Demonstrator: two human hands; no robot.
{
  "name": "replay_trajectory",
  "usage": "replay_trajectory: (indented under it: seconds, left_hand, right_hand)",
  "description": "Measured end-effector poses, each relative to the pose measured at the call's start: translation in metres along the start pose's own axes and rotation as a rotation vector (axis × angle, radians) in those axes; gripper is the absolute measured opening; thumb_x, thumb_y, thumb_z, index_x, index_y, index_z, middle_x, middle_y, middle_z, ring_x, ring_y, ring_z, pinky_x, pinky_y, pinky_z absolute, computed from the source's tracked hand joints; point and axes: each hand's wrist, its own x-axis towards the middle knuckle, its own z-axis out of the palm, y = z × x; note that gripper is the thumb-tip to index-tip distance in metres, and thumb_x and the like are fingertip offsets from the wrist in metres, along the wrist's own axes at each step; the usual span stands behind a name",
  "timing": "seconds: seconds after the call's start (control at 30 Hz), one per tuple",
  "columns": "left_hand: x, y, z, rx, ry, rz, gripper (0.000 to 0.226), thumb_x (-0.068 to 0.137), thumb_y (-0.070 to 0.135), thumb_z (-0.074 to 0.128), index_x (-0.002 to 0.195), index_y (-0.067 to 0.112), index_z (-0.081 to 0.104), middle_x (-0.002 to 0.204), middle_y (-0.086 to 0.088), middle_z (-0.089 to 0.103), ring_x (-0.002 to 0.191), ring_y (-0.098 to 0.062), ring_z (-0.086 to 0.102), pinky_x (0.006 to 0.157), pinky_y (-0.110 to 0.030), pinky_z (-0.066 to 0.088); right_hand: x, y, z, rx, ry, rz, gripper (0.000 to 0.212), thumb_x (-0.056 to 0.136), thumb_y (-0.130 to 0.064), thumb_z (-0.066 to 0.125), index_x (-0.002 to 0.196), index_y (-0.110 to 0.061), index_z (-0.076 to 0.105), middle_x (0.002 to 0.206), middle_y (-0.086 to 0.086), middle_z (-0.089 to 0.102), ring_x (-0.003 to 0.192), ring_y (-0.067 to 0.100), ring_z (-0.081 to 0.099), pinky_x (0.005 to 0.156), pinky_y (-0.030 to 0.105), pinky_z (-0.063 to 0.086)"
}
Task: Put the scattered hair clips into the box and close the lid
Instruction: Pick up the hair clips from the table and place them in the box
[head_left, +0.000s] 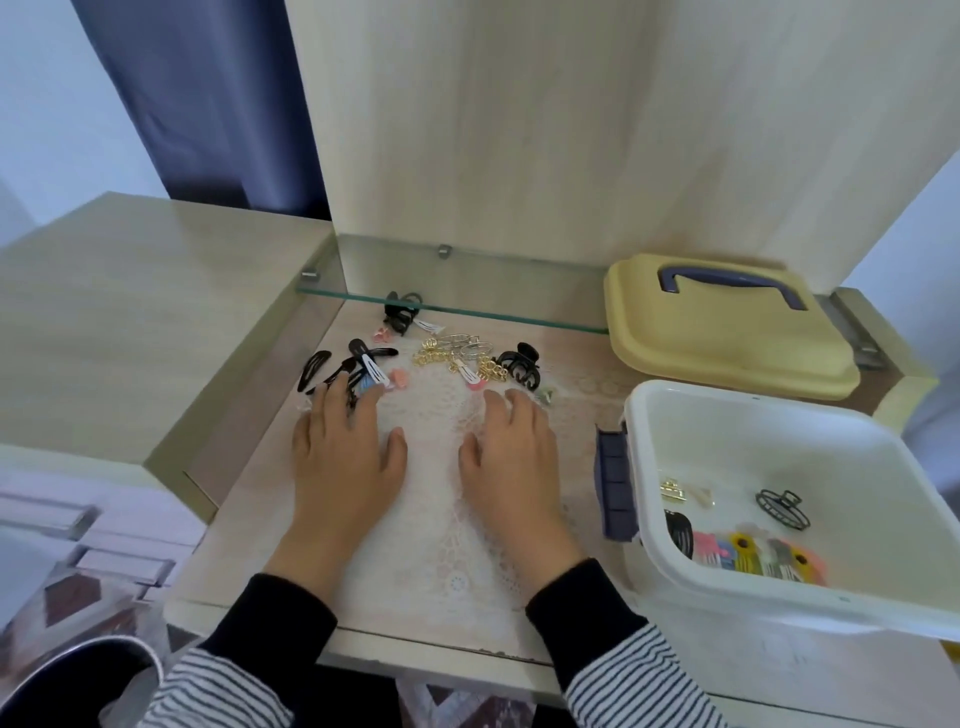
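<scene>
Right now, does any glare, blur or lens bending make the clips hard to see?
Head view: light is soft and even, shadows faint; mild sheen on the left desktop; the wide-angle lens bows the box rim; the glass shelf edge crosses one black claw clip; the gold clips blur together.

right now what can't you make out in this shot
- Head view: black clips, partly covered by the left fingers.
- Head view: box, right side cut off by the frame edge.
- Head view: gold clips, too tangled and small to count.
</scene>
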Motion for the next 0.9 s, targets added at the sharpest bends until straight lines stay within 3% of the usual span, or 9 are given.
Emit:
replay_trajectory:
  seconds: [0.13,0.33,0.43,0.57,0.7,0.9]
  left_hand:
    - [0.008,-0.005,-0.001,-0.031,0.053,-0.027,0.051,0.082,0.032,0.046,0.128,0.01,0.051,0.141,-0.013,0.044,0.133,-0.032,0.041,0.102,-0.046,0.038]
    - [0.004,-0.006,0.001,-0.048,0.098,-0.123,0.057,0.084,0.035,0.043,0.133,0.009,0.048,0.14,-0.009,0.047,0.131,-0.028,0.042,0.105,-0.044,0.033]
    - [0.003,-0.008,0.001,-0.081,0.111,-0.161,0.051,0.086,0.033,0.041,0.129,0.008,0.052,0.137,-0.01,0.051,0.13,-0.03,0.043,0.105,-0.046,0.032]
    - [0.003,-0.009,0.001,-0.124,0.15,-0.155,0.032,0.089,0.024,0.051,0.117,0.012,0.061,0.128,-0.007,0.055,0.126,-0.029,0.045,0.102,-0.05,0.034]
    - [0.003,-0.009,0.001,-0.128,0.145,-0.156,0.027,0.086,0.019,0.06,0.112,0.015,0.062,0.117,-0.005,0.06,0.118,-0.027,0.051,0.105,-0.053,0.031]
    - [0.003,-0.01,0.001,-0.165,0.141,-0.134,0.021,0.087,0.021,0.062,0.108,0.019,0.064,0.112,0.0,0.063,0.111,-0.023,0.056,0.11,-0.046,0.022]
  right_hand:
    - [0.015,0.008,0.009,-0.057,0.06,0.099,0.059,0.081,-0.029,0.059,0.134,-0.008,0.045,0.135,0.019,0.046,0.124,0.038,0.042,0.099,0.049,0.042]
    - [0.021,0.018,0.019,-0.11,0.054,0.252,0.07,0.084,-0.039,0.052,0.144,-0.008,0.033,0.148,0.024,0.031,0.135,0.041,0.027,0.109,0.052,0.025]
    - [0.019,0.019,0.021,-0.115,0.074,0.257,0.064,0.084,-0.038,0.053,0.137,-0.005,0.043,0.138,0.022,0.043,0.128,0.04,0.036,0.106,0.051,0.03]
    - [0.018,0.019,0.018,-0.063,0.136,0.162,0.053,0.081,-0.028,0.058,0.128,-0.005,0.049,0.115,0.015,0.056,0.104,0.032,0.051,0.093,0.043,0.04]
    - [0.017,0.019,0.016,-0.017,0.158,0.172,0.054,0.08,-0.024,0.06,0.128,-0.003,0.047,0.112,0.014,0.056,0.1,0.03,0.05,0.089,0.039,0.041]
    - [0.016,0.02,0.017,-0.059,0.19,0.232,0.033,0.077,-0.021,0.06,0.103,-0.001,0.058,0.095,0.016,0.056,0.087,0.03,0.047,0.079,0.038,0.039]
